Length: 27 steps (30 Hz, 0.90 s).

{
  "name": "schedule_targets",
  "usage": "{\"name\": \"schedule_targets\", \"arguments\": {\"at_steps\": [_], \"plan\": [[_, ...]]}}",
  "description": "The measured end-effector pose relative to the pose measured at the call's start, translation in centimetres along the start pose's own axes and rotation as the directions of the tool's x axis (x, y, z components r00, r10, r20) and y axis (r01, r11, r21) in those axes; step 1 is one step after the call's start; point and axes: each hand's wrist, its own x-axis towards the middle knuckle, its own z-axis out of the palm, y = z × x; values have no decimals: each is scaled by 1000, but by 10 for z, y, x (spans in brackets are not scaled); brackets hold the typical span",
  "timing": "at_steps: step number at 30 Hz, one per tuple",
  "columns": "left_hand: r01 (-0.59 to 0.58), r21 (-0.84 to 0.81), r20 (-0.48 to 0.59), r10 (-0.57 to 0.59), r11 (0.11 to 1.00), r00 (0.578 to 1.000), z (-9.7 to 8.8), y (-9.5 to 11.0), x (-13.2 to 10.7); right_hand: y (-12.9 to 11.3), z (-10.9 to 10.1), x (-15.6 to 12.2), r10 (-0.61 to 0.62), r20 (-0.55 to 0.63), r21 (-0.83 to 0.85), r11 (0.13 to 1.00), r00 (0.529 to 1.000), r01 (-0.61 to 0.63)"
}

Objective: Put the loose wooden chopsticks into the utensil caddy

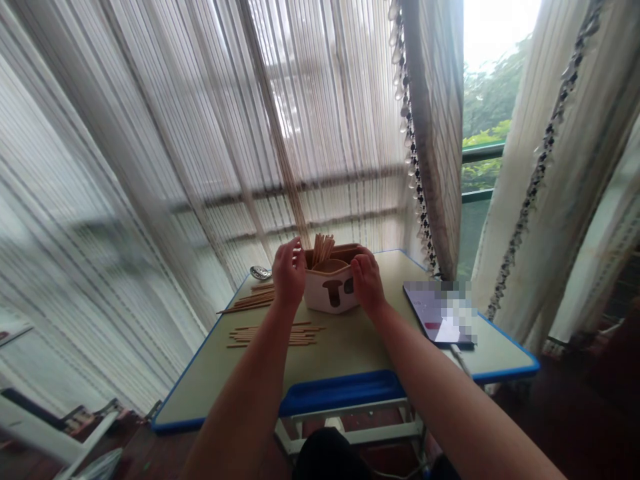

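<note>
A white and brown utensil holder (333,285) stands at the middle of a small blue-edged table (350,347), with several wooden chopsticks (323,248) standing in its back compartment. My right hand (367,281) rests against the holder's right side, fingers curled over its rim. My left hand (289,272) hovers at the holder's left side, fingers bent and slightly apart, holding nothing that I can see. More loose chopsticks (273,335) lie flat on the table in front of my left hand, and another bunch (249,302) lies further left.
A metal spoon (260,272) lies at the table's far left corner. A tablet (440,312) and a pen (460,360) lie at the right. A blue tray (343,392) runs along the near edge. Striped curtains hang close behind the table.
</note>
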Motion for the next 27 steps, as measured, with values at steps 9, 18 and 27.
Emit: {"name": "schedule_targets", "arguments": {"at_steps": [9,18,27], "plan": [[-123,191,239,76,974,968,10,-5,-6,0,0,1,11,2,-9,1000,1000,-11],[-128,272,286,47,954,957,12,-2,-10,0,-1,0,10,14,-31,999,1000,-10],[215,544,103,-319,811,942,-16,-17,7,-1,0,0,2,13,-41,999,1000,-1]]}}
